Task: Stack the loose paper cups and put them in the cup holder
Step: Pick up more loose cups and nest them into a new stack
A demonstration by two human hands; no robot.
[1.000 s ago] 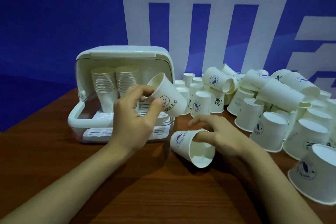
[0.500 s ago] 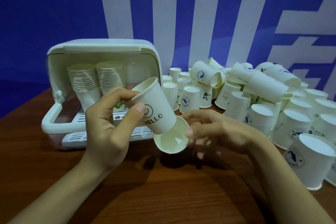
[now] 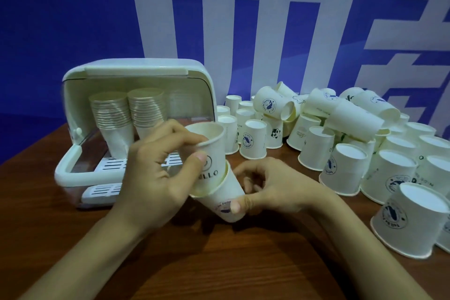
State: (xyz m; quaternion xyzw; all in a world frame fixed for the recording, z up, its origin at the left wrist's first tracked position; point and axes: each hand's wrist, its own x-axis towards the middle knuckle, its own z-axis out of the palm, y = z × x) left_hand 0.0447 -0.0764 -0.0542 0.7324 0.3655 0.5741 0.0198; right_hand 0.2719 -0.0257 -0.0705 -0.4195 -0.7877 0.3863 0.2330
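two nested cups (image 3: 216,173), two hands (image 3: 155,173)

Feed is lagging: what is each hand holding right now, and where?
Left hand grips the HELLO cup near its rim; right hand pinches the outer cup near its base.

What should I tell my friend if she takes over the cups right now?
Left hand: holds the HELLO cup, which is pushed partway into a second cup.
Right hand: holds that second cup near its base.
Cup holder: open, on the table's left, with two stacks inside.
Done: those two stacks, and this pair started.
Left: many loose cups on the right, some upside down, some on their sides. Stack them and put them in the holder.
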